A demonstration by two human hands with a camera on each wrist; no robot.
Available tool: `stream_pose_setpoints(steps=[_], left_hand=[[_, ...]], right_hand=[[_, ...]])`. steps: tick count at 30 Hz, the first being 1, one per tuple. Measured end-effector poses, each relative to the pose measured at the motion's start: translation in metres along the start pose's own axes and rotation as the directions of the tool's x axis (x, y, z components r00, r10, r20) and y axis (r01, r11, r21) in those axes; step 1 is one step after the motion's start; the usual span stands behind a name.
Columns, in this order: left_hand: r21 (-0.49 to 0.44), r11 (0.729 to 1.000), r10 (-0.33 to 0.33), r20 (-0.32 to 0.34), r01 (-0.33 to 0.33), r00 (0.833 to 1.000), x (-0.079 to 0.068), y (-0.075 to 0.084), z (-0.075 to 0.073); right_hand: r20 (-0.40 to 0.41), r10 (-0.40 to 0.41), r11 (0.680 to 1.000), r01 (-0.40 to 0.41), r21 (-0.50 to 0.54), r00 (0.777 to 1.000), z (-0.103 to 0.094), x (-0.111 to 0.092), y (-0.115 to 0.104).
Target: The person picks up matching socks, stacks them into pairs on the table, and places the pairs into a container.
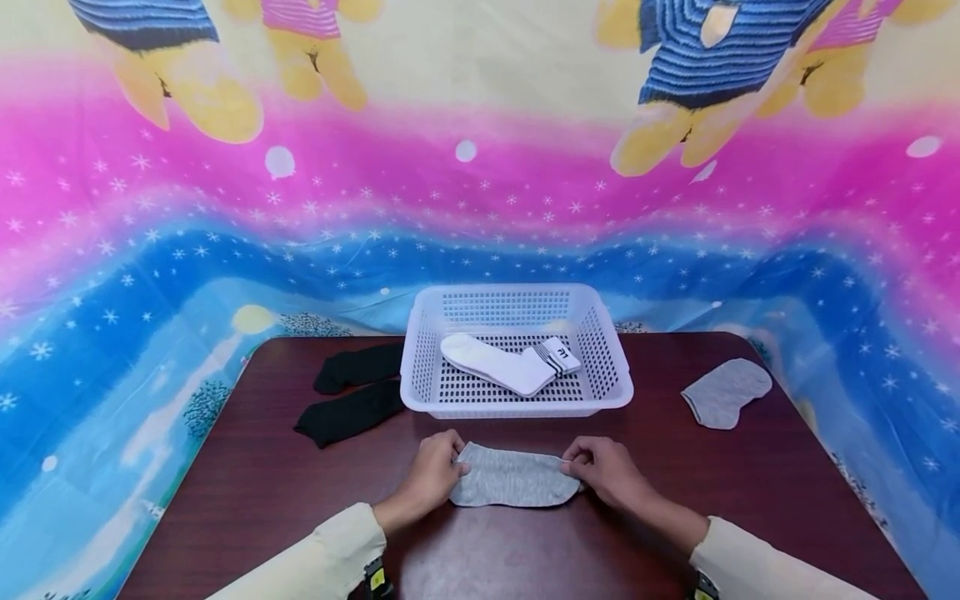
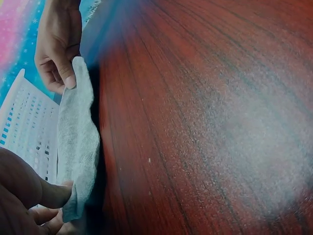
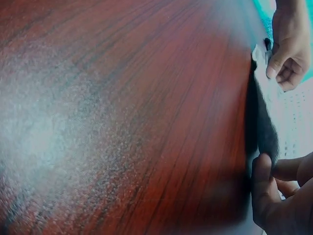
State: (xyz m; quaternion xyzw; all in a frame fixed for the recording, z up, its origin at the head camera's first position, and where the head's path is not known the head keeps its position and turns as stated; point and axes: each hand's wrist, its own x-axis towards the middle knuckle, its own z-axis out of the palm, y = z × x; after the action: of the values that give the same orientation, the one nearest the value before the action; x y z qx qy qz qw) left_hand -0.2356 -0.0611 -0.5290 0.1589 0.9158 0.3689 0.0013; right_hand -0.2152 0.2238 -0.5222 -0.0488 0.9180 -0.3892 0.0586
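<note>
A grey sock (image 1: 517, 477) is stretched sideways between my two hands, in front of the basket. My left hand (image 1: 433, 471) pinches its left end between thumb and fingers. At the other end, my right hand (image 1: 606, 471) pinches the fabric the same way. In the left wrist view the sock (image 2: 77, 142) hangs a little above the table, with a dark shadow beside it. The right wrist view shows the sock (image 3: 265, 112) nearly edge-on, with both hands at its ends.
Behind the sock stands a white plastic basket (image 1: 517, 408) with white socks (image 1: 495, 365) inside. Two black socks (image 1: 352, 410) lie left of it, partly against its side. Another grey sock (image 1: 726, 393) lies at the right on the dark red table (image 1: 300, 517). A patterned cloth (image 1: 465, 192) hangs behind.
</note>
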Motion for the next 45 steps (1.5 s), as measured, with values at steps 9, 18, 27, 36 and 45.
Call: stream_pose_setpoints(steps=[9, 18, 27, 36, 45], left_hand=[[0.022, 1.000, -0.018, 0.045, 0.017, 0.999, -0.0009, 0.0032, -0.0034], [0.022, 1.000, -0.008, 0.069, 0.007, 0.998, -0.0054, 0.0005, -0.0030], [0.055, 0.997, 0.044, 0.037, -0.046, 0.998, -0.0062, -0.0001, 0.0001], [0.104, 0.994, 0.020, 0.050, -0.025, 0.999, -0.0059, 0.0017, -0.0009], [0.170, 0.981, 0.086, 0.053, -0.093, 0.995, -0.0051, 0.0007, -0.0015]], right_hand=[[0.016, 0.068, 0.996, -0.069, 0.061, 0.998, -0.0015, 0.0033, 0.0008], [0.022, 0.059, 0.997, -0.060, 0.047, 0.998, -0.0001, 0.0047, 0.0028], [0.006, 0.056, 0.998, -0.056, 0.034, 0.998, 0.0016, 0.0026, -0.0001], [0.002, 0.027, 1.000, -0.027, -0.012, 1.000, 0.0023, 0.0046, 0.0008], [0.027, 0.002, 1.000, -0.002, -0.008, 1.000, -0.0003, 0.0049, 0.0008]])
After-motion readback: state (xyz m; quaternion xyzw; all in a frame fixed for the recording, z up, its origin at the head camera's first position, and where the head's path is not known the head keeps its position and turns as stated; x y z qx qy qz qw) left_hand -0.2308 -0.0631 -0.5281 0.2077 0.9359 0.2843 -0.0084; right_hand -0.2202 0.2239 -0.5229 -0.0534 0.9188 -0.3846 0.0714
